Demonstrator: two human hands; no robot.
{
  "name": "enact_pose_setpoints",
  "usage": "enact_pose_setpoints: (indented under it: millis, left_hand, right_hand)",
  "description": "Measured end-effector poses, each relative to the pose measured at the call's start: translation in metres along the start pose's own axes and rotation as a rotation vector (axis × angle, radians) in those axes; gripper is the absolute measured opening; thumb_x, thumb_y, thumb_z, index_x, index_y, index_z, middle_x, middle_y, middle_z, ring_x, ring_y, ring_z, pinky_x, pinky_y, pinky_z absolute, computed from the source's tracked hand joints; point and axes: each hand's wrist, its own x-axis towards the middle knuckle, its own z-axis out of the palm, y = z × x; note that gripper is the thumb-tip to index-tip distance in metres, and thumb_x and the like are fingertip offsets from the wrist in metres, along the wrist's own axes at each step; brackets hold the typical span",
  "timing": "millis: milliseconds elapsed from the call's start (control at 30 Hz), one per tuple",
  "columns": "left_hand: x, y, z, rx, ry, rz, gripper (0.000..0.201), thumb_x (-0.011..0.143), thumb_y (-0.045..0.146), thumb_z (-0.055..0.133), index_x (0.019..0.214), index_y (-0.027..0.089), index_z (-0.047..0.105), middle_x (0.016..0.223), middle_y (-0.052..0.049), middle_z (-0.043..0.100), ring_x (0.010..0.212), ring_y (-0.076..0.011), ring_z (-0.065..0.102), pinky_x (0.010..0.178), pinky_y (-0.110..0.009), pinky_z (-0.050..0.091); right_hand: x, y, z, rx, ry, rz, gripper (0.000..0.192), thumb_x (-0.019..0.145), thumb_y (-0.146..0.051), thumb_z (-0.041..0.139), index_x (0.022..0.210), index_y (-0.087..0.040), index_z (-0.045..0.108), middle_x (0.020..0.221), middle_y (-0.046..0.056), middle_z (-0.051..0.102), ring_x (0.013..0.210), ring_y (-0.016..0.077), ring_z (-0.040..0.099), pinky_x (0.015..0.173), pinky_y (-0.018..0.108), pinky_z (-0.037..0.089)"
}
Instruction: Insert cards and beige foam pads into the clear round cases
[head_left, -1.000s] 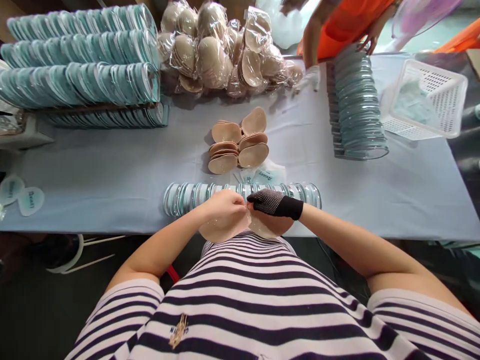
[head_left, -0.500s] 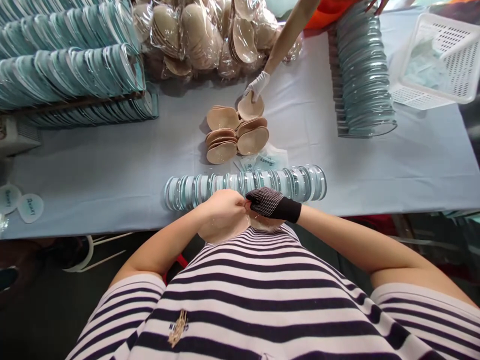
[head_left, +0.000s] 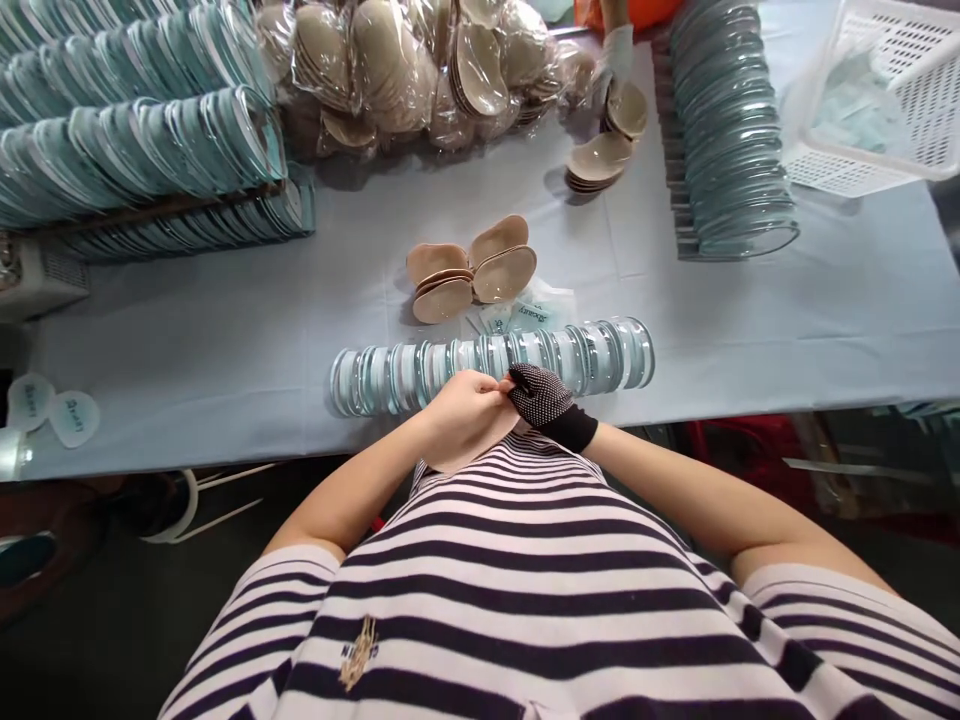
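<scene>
Close to my striped shirt, at the table's front edge, my left hand [head_left: 466,405] is bare and closed on a beige stick-on bra [head_left: 472,455]. My right hand [head_left: 547,402], in a black dotted glove, pinches at its middle where the fingertips of both hands meet. Only one cup shows clearly; the other side is mostly hidden. Just beyond my hands runs a row of clear plastic shells [head_left: 405,375]. Behind that row lie small printed packets [head_left: 532,316] and a pile of beige bra cups [head_left: 505,275], stacked in pairs.
A co-worker's gloved hand [head_left: 618,55] touches another stack of cups [head_left: 600,160]. Bagged cups [head_left: 394,70] line the back. Racks of clear shells [head_left: 172,145] stand left, more shells [head_left: 739,150] right, beside a white basket [head_left: 900,165]. Round printed films [head_left: 75,418] lie far left.
The co-worker's hand has moved from the middle pile to the back right, where a stack of cups now lies. The middle pile is smaller. My hands have shifted slightly right, still on the bra.
</scene>
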Motion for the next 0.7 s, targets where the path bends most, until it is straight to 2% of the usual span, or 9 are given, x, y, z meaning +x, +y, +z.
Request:
enact_pose_setpoints:
  millis: [67, 167, 333, 400, 533, 633, 700]
  left_hand:
    - [-0.001, 0.002, 0.0, 0.043, 0.002, 0.03, 0.034, 0.081, 0.041, 0.052, 0.071, 0.015, 0.071, 0.07, -0.004, 0.066, 0.07, -0.0177, 0.058, 0.061, -0.027, 0.04]
    - [-0.003, 0.006, -0.007, 0.139, -0.062, 0.083, 0.03, 0.082, 0.037, 0.05, 0.073, 0.017, 0.072, 0.075, -0.003, 0.068, 0.073, -0.0176, 0.059, 0.065, -0.027, 0.041]
    - [-0.012, 0.018, -0.017, 0.347, -0.141, 0.134, 0.027, 0.081, 0.03, 0.048, 0.068, 0.018, 0.068, 0.067, -0.001, 0.063, 0.066, -0.0151, 0.054, 0.061, -0.027, 0.036]
    - [-0.015, 0.021, -0.018, 0.402, -0.151, 0.155, 0.026, 0.081, 0.028, 0.047, 0.064, 0.018, 0.066, 0.063, 0.0, 0.059, 0.062, -0.0137, 0.051, 0.06, -0.028, 0.034]
    - [-0.02, 0.017, -0.012, 0.352, -0.177, 0.125, 0.025, 0.08, 0.029, 0.049, 0.063, 0.017, 0.065, 0.059, 0.001, 0.054, 0.059, -0.0131, 0.047, 0.058, -0.027, 0.033]
    - [-0.02, 0.008, -0.003, 0.239, -0.195, 0.071, 0.028, 0.081, 0.033, 0.05, 0.066, 0.016, 0.067, 0.06, 0.001, 0.056, 0.058, -0.0136, 0.048, 0.058, -0.027, 0.035]
    - [-0.017, 0.003, 0.003, 0.22, -0.148, 0.062, 0.031, 0.082, 0.035, 0.049, 0.069, 0.016, 0.069, 0.063, -0.001, 0.059, 0.059, -0.0141, 0.049, 0.059, -0.027, 0.036]
  right_hand:
    - [-0.002, 0.008, -0.001, 0.095, 0.004, -0.012, 0.022, 0.09, -0.028, 0.047, 0.079, -0.018, 0.064, 0.081, 0.006, 0.07, 0.074, 0.0177, 0.062, 0.069, 0.027, 0.046]
    - [-0.001, 0.017, -0.011, 0.161, -0.161, -0.093, 0.021, 0.088, -0.025, 0.047, 0.085, -0.018, 0.066, 0.086, 0.005, 0.073, 0.077, 0.0167, 0.065, 0.07, 0.026, 0.047]
    - [0.005, -0.001, -0.039, -0.224, -0.381, -0.158, 0.017, 0.081, -0.022, 0.055, 0.088, -0.021, 0.07, 0.088, 0.005, 0.073, 0.078, 0.0186, 0.064, 0.065, 0.025, 0.04]
    - [0.004, -0.014, -0.046, -0.264, -0.43, -0.158, 0.018, 0.082, -0.023, 0.053, 0.087, -0.021, 0.07, 0.085, 0.005, 0.073, 0.076, 0.018, 0.063, 0.063, 0.025, 0.038]
    - [-0.004, -0.025, -0.04, -0.163, -0.381, -0.141, 0.017, 0.084, -0.024, 0.052, 0.086, -0.019, 0.069, 0.084, 0.005, 0.071, 0.074, 0.0171, 0.061, 0.064, 0.025, 0.038]
    - [-0.013, -0.018, -0.024, -0.034, -0.283, -0.156, 0.015, 0.084, -0.021, 0.052, 0.083, -0.018, 0.067, 0.084, 0.006, 0.07, 0.074, 0.0156, 0.06, 0.067, 0.025, 0.04]
    - [-0.017, -0.011, -0.014, 0.024, -0.206, -0.115, 0.017, 0.085, -0.021, 0.05, 0.084, -0.017, 0.066, 0.084, 0.006, 0.069, 0.074, 0.0152, 0.06, 0.068, 0.025, 0.041]
